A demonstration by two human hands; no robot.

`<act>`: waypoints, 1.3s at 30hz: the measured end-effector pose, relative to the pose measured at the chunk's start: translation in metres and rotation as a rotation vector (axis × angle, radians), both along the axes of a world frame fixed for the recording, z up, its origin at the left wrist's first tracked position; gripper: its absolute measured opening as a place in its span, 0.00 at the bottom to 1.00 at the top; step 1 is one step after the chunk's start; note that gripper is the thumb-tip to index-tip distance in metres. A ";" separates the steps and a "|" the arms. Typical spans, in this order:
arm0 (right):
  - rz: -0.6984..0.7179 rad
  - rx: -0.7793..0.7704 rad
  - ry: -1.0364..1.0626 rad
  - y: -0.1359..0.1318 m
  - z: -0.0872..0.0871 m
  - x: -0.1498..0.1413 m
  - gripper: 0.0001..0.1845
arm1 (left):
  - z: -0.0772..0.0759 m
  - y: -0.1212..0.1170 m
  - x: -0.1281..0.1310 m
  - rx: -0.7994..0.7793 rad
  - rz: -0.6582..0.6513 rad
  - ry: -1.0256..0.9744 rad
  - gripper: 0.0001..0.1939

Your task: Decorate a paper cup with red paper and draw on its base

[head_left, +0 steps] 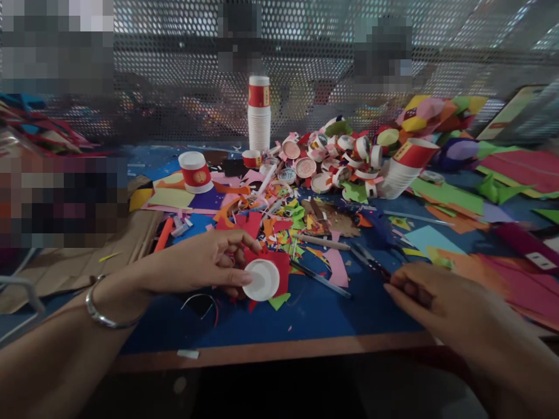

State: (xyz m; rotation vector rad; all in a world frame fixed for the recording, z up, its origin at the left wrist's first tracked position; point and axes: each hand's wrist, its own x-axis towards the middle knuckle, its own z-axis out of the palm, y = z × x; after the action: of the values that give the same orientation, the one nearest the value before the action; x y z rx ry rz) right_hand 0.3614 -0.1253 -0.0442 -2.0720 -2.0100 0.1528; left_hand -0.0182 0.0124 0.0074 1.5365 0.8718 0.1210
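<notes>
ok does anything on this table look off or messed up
Yes, the right-hand cup stack leans well over, while the back cup stack stands upright. Paper scraps lie strewn across the middle, in front of a jumbled heap of cut cup ends. No liquid spill shows.

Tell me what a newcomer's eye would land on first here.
Probably the tall stack of paper cups at the back of the blue-topped table, then the jumbled heap of small round cup pieces to its right. Nearer, the round white piece in the left hand stands out against red paper.
</notes>
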 end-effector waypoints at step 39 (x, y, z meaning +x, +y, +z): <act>0.260 0.270 0.138 0.003 -0.016 -0.066 0.08 | 0.008 0.021 -0.026 1.173 -0.193 0.477 0.21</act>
State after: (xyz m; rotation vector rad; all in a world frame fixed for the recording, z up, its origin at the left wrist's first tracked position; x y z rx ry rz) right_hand 0.2954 -0.1224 -0.0607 -1.5924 -2.0778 0.0651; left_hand -0.0446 0.0339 0.0153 2.8183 1.0807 0.1339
